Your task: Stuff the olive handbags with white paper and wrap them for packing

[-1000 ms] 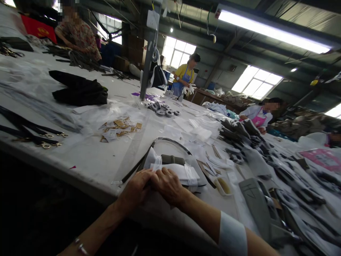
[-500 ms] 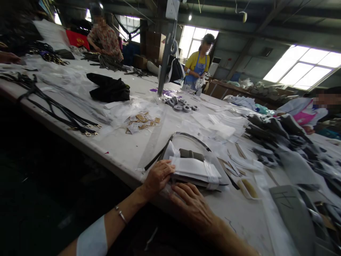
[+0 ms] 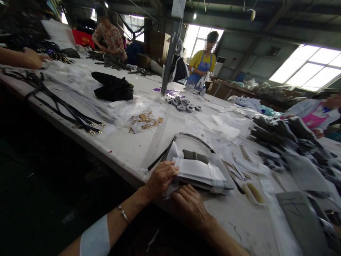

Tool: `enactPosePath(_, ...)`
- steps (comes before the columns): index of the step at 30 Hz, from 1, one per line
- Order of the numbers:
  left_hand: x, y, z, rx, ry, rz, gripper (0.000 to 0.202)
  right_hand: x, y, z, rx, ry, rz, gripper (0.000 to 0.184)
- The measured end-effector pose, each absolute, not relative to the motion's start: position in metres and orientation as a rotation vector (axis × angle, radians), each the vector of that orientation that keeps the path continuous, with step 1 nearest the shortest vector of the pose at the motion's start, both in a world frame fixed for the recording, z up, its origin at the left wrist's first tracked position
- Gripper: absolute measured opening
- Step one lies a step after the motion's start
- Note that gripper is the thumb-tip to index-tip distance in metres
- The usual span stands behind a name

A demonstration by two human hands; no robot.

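A dark handbag (image 3: 195, 155) lies on the table in front of me, with a white wrapping sheet (image 3: 198, 170) around its body and clear plastic over it. Its thin handle (image 3: 192, 135) arches away from me. At the bag's near left corner, my left hand (image 3: 162, 177) is closed on the wrapped edge, its thumb hidden. My right hand (image 3: 190, 204) is just below the bag's near side at the table edge, fingers bent inward. Some clear plastic film (image 3: 168, 191) shows between the hands; what the right fingertips grip is hidden.
Black straps (image 3: 71, 113) with metal clips, a black cloth bundle (image 3: 114, 87) and paper tags (image 3: 146, 121) lie to the left. Grey rolls (image 3: 183, 105) sit near a metal post (image 3: 168, 58). A small tray (image 3: 254, 194) and grey pieces (image 3: 295, 209) lie right. Several co-workers stand around.
My right hand's fingers have gone from stretched out to curled in. My left hand stays at the bag's corner. A co-worker's arm reaches further in at the far left.
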State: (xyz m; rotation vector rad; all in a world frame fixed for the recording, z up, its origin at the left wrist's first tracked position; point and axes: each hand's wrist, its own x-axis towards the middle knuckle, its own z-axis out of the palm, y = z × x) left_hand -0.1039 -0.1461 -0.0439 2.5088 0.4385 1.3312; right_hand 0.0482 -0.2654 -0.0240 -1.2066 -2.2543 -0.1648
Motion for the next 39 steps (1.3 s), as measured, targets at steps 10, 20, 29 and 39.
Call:
enactPosePath(10, -0.123, -0.152, -0.031, 2.693, 0.359, 1.044, 0.038, 0.050, -0.256, -0.007, -1.598, -1.790, 0.381, 0.017)
enactPosePath(20, -0.107, -0.157, -0.040, 2.672, 0.506, 1.447, 0.024, 0.073, -0.257, 0.025, -1.660, -1.880, 0.441, 0.016)
enactPosePath(29, -0.110, -0.153, -0.033, 2.722, 0.461, 1.530, 0.028, 0.062, -0.244, -0.009, -1.253, -2.104, -0.370, 0.032)
enactPosePath(39, -0.111, -0.139, -0.048, 2.866, 0.448, 1.565, 0.024, 0.054, -0.224, 0.004, -1.123, -2.059, -0.292, 0.040)
